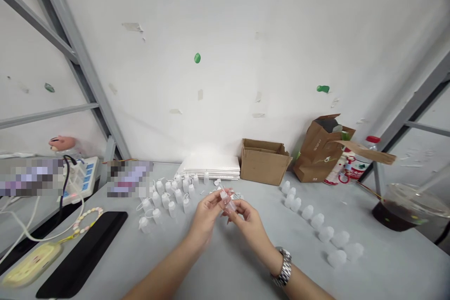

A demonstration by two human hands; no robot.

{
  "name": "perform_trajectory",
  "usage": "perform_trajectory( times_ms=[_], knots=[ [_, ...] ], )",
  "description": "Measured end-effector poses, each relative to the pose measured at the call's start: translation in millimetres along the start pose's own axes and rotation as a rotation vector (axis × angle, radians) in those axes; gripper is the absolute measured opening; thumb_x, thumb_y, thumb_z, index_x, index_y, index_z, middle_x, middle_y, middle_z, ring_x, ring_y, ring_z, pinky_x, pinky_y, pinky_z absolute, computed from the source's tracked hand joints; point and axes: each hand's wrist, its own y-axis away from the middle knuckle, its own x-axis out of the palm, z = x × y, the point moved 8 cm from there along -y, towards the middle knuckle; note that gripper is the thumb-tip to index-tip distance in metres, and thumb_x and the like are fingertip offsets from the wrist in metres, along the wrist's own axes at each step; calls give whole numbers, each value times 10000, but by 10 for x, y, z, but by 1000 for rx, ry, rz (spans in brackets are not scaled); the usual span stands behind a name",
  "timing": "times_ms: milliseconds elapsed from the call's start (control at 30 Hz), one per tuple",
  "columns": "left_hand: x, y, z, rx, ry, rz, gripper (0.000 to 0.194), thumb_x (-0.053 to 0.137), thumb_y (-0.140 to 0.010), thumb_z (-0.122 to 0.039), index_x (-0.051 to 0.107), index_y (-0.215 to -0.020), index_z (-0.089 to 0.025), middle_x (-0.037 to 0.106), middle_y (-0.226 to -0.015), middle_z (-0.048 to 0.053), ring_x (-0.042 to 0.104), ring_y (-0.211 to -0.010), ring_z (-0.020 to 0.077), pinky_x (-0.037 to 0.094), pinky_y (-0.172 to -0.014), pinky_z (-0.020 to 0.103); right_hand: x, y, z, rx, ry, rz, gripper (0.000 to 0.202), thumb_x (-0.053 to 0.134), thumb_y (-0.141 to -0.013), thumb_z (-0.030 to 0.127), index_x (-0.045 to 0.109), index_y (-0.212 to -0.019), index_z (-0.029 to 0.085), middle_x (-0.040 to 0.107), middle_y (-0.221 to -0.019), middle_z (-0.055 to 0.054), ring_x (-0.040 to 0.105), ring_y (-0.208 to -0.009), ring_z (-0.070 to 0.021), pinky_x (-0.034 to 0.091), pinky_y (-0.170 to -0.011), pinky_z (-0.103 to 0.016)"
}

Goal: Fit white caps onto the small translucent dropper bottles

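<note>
Over the middle of the table, both hands meet at a small translucent plastic bottle (pixel 230 206). My left hand (pixel 206 215) pinches around its white top (pixel 224 195), while my right hand (pixel 249 223), with a metal watch on the wrist, has its fingers closed on the body. The bottle is tilted, and fingers partly cover it. Just behind the hands lie a few small white plastic pieces (pixel 217 182), partly hidden. To the left stand several small white bottles (pixel 172 208) with caps and looped straps. Several translucent bottles (pixel 317 221) form a rough line at the right.
A cardboard box (pixel 262 165), a white stack of sheets or bags (pixel 211 167) and a brown paper bag (pixel 312 154) stand along the wall. At right is a cup of dark drink (pixel 397 213). A black pad (pixel 84 253), yellow case (pixel 33 262) and power strip (pixel 82 180) lie left.
</note>
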Motion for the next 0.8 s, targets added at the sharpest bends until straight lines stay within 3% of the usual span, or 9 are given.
perform_trajectory(
  times_ms=[200, 433, 633, 800],
  knots=[
    [10, -21, -30, -36, -12, 61, 363, 649, -719, -306, 634, -1066, -197, 651, -1096, 98, 518, -1072, 260, 380, -849, 332, 54, -43, -79, 105, -193, 149, 407, 527, -764, 535, 676, -767, 156, 666, -719, -59, 595, -665, -172, 468, -733, -336],
    [12, -1, -71, 41, -65, 22, 349, 723, -635, -251, 678, -973, -180, 655, -1094, 92, 532, -1068, 272, 366, -905, 352, -92, -63, 3, 38, -120, -29, 293, 718, -620, 441, 663, -759, 189, 665, -772, -35, 590, -726, -178, 476, -705, -307],
    [66, 11, -60, 10, -87, 95, 366, 668, -697, -300, 645, -1048, -200, 659, -1081, 100, 562, -1007, 269, 430, -783, 325, 61, -31, 35, 92, -157, 190, 263, 619, -731, 429, 700, -802, 189, 646, -684, -14, 592, -684, -163, 472, -723, -311],
    [91, 17, -72, -41, -63, 110, 384, 644, -718, -324, 628, -1078, -192, 628, -1138, 115, 575, -964, 264, 441, -730, 317, 122, -13, 31, 161, -302, 303, 280, 616, -739, 423, 706, -808, 167, 661, -762, -50, 598, -699, -158, 460, -738, -315]
  ],
)
